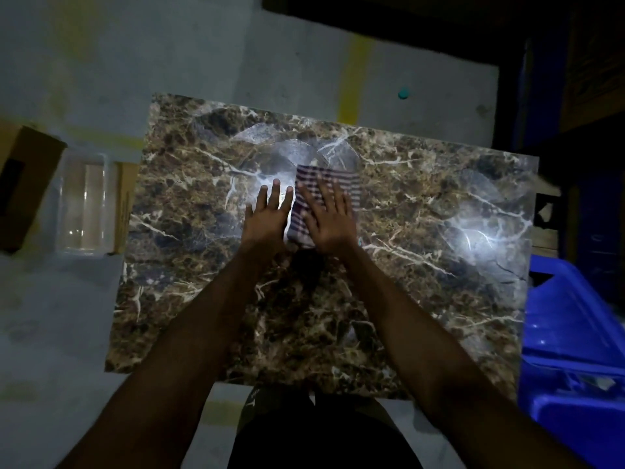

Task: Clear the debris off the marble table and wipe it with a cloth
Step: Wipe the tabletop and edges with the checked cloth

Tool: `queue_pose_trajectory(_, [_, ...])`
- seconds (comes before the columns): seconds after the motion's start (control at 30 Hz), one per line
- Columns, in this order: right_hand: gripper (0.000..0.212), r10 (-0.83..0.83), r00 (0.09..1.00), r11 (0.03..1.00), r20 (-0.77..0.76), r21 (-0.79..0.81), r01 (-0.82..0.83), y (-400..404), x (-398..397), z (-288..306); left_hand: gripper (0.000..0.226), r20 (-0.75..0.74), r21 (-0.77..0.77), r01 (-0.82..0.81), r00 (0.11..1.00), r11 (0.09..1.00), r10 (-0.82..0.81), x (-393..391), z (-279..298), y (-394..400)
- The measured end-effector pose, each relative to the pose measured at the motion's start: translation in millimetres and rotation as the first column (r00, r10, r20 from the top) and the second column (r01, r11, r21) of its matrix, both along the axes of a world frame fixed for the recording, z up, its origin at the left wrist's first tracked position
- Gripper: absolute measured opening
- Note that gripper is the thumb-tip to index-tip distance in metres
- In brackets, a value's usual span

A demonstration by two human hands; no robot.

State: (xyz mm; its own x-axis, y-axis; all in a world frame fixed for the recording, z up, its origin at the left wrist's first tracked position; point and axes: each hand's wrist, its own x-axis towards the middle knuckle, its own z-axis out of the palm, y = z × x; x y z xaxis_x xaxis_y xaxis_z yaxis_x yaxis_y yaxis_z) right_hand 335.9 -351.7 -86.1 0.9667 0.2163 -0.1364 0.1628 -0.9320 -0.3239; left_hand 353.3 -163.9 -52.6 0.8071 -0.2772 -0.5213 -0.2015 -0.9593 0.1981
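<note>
Marble table (389, 299) bare around cloth (324, 184).

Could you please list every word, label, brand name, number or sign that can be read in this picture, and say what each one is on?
None can be read.
Pale marks on the waistband of the dark shorts: too small and blurred to read.
A faint line of print along the edge of the cardboard box left of the marble table: too blurred to read.
The striped cloth carries only a pattern.
</note>
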Motion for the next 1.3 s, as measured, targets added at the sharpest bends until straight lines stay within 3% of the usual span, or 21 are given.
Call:
queue_pose_trajectory(0.07, [0.057,0.02,1.0,0.999,-0.012,-0.033,-0.02,-18.6,12.2,-2.8,0.122,-0.028,0.041,0.011,1.0,0.999,-0.01,0.5,4.4,-1.5])
queue_pose_trajectory(0.17, [0.057,-0.128,0.992,0.991,-0.015,-0.044,0.127,-49.8,0.3,-3.2,0.144,-0.036,0.085,0.025,0.999,0.996,-0.022,-0.1,11.2,-4.3])
queue_pose_trajectory(0.33, [0.058,-0.234,0.97,0.972,-0.062,-0.036,0.232,-72.1,-85.5,-5.6,0.154,-0.048,0.107,0.025,0.999,0.994,-0.019,-3.6,24.0,-9.3])
queue_pose_trajectory(0.4, [0.059,-0.195,0.975,0.981,-0.102,-0.015,0.195,-56.6,-127.2,-6.3,0.136,0.0,0.117,0.015,1.0,0.993,-0.015,-10.0,28.0,-13.7])
queue_pose_trajectory(0.53, [0.058,-0.002,0.995,0.997,-0.104,0.074,0.01,-10.3,-176.1,-2.5,0.06,0.155,0.113,-0.025,0.988,0.993,0.007,-42.5,33.3,-21.2])
queue_pose_trajectory(0.6, [0.057,0.05,0.995,0.996,-0.082,0.075,-0.044,-7.0,-168.4,3.2,0.052,0.151,0.065,-0.06,0.987,0.996,0.05,-68.2,33.3,-21.1])
queue_pose_trajectory(0.73, [0.057,0.092,0.993,0.993,-0.068,0.08,-0.086,-36.7,-146.6,12.3,0.065,0.122,-0.006,-0.191,0.974,0.982,0.191,-133.3,25.3,-16.4])
queue_pose_trajectory(0.87, [0.059,-0.069,0.994,0.997,-0.085,0.04,0.072,-67.8,-160.9,12.2,0.083,0.057,-0.01,-0.224,0.973,0.975,0.224,-186.4,18.4,-18.8])
queue_pose_trajectory(1.0, [0.059,-0.109,0.992,0.993,-0.066,0.025,0.111,-75.1,-217.5,6.9,0.091,-0.047,0.061,-0.237,0.97,0.97,0.24,-188.7,25.9,-33.2])
queue_pose_trajectory(1.07, [0.06,-0.046,0.995,0.998,-0.086,0.044,0.05,-64.1,-247.3,7.7,0.107,-0.102,0.076,-0.229,0.966,0.97,0.236,-187.6,26.5,-37.8])
queue_pose_trajectory(1.17, [0.059,0.187,0.979,0.981,-0.081,0.068,-0.182,-70.3,-284.0,6.0,0.133,-0.17,0.069,-0.198,0.963,0.978,0.207,-193.9,24.2,-37.9])
queue_pose_trajectory(1.3, [0.056,0.289,0.953,0.957,-0.09,0.012,-0.29,-129.8,-296.0,6.1,0.124,-0.095,0.083,-0.177,0.978,0.981,0.184,-210.5,27.9,-43.8])
